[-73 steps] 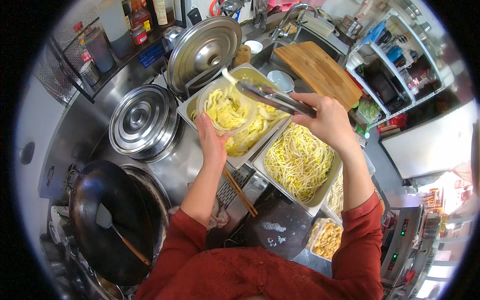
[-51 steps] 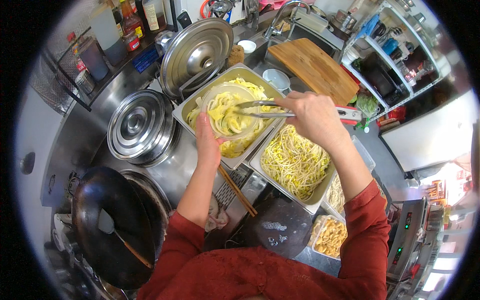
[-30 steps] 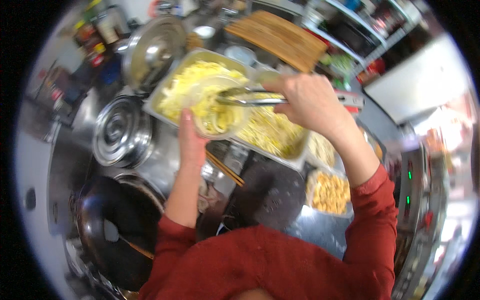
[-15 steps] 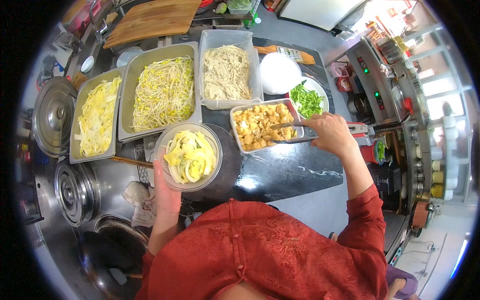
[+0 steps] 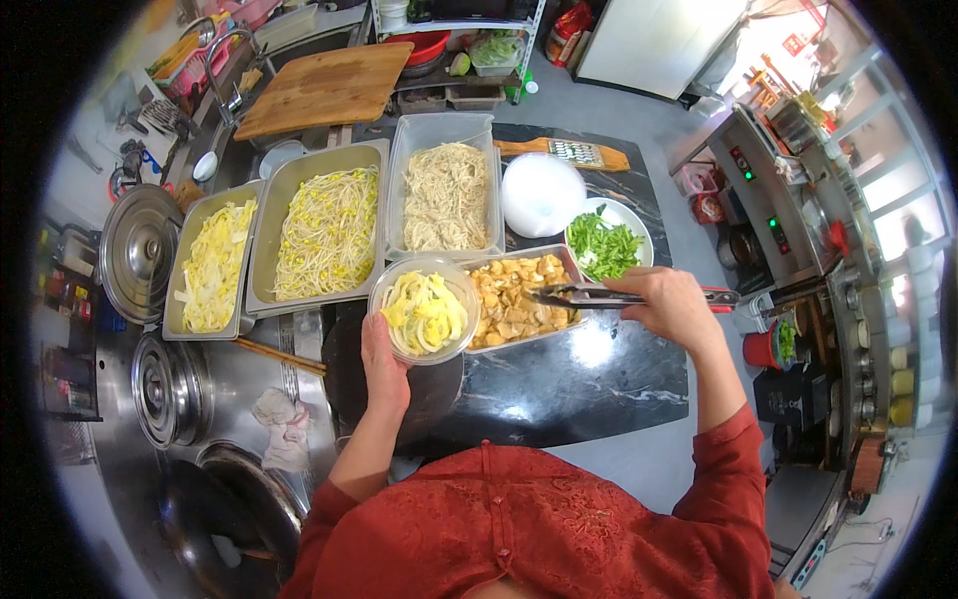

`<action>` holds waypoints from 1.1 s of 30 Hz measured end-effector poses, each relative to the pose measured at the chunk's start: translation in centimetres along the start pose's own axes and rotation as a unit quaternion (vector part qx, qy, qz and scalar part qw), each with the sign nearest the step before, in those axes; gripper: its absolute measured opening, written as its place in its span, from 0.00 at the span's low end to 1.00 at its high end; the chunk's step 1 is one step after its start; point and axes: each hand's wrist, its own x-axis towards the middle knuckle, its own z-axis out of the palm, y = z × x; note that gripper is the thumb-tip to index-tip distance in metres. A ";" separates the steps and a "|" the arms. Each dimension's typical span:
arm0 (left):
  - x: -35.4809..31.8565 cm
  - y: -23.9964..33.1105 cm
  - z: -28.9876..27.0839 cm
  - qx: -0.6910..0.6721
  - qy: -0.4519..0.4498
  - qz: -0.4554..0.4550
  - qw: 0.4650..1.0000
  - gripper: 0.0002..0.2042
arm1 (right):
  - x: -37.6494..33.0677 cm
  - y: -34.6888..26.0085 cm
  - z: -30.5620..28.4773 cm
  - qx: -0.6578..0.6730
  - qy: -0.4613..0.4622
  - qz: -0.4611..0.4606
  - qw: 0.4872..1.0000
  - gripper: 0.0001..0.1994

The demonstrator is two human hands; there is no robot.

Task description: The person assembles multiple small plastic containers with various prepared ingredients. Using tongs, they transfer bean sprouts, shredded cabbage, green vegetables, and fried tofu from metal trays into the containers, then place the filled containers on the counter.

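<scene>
My left hand (image 5: 387, 367) grips a round clear plastic bowl (image 5: 469, 329) by its near left side. Pale yellow cabbage strips (image 5: 424, 311) lie in the bowl, which is beside the left edge of a white rectangular tray (image 5: 504, 346). Golden-brown tofu-like chunks (image 5: 524, 297) fill that tray. In my right hand (image 5: 667, 307) is a pair of metal tongs (image 5: 589, 297) with black and red handle parts, fingers wrapped round it. The tongs' tips touch the chunks at the tray's right half; whether a piece is between them cannot be told.
Behind stand steel pans of cabbage (image 5: 215, 270) and bean sprouts (image 5: 329, 235), and a clear tub of shredded noodle-like strips (image 5: 446, 200). Chopped greens (image 5: 604, 245), stacked white lids (image 5: 544, 195) and a wooden-framed grater (image 5: 574, 153) are at right. Chopsticks (image 5: 284, 356) lie left.
The bowl and my left hand have moved right, up against the tray of chunks. The tongs now point more level, their tips further left. The whole view has shifted.
</scene>
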 end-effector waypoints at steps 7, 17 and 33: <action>1.0 -2.6 4.7 0.008 -0.049 -0.043 0.998 0.28 | -1.3 -1.6 -4.4 0.076 0.106 -0.059 0.990 0.27; 0.7 -3.0 8.3 -0.046 -0.089 -0.038 0.994 0.25 | -0.8 0.8 -4.3 0.104 0.132 -0.092 0.982 0.27; 0.0 -1.4 4.2 -0.024 -0.047 -0.096 0.994 0.34 | 0.0 2.7 -1.1 -0.055 0.016 0.016 0.998 0.28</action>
